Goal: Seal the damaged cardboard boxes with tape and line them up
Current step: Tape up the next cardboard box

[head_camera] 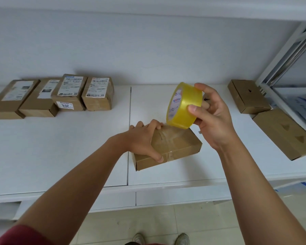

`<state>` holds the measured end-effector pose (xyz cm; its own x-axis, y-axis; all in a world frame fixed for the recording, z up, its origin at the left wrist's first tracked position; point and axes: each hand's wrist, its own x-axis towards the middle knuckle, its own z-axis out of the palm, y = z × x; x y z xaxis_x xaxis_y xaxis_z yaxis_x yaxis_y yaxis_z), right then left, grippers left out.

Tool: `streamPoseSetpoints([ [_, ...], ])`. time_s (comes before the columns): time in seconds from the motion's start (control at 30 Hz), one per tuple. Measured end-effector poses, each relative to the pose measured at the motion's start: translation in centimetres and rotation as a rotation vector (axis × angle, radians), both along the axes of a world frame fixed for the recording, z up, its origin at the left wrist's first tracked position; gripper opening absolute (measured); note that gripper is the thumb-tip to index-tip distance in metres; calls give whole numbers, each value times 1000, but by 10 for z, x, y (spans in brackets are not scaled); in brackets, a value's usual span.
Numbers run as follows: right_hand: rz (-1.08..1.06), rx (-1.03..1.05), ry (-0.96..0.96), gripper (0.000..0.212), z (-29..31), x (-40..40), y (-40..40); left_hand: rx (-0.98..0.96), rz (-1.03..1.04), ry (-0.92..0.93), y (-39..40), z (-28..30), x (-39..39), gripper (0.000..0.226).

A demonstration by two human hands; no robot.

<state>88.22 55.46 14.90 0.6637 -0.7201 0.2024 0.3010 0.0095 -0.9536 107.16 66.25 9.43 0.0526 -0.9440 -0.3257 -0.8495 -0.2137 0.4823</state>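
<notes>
Nearest, on the white table [60,156], the left hand [141,140] grips a flat cardboard box [177,147], thumb pressing clear tape onto its front edge, fingers curled over the far side. Just above the box's far corner, the right hand [212,117] clamps a yellow tape roll [184,105] between thumb and fingers (a clear strip runs from roll to box top). Farther left, four labelled boxes [51,98] stand side by side in a row. At the right edge, two plain boxes [265,117] lie beside a white shelf frame [279,55].
</notes>
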Motion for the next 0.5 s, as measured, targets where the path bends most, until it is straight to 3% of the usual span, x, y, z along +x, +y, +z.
streamPoseSetpoints([
  [0.3,65,71,-7,53,-12,-15,10,-120,176,-12,-9,-22,27,100],
  [0.5,-23,63,27,32,-23,-20,22,-204,192,-165,-12,-35,33,104],
])
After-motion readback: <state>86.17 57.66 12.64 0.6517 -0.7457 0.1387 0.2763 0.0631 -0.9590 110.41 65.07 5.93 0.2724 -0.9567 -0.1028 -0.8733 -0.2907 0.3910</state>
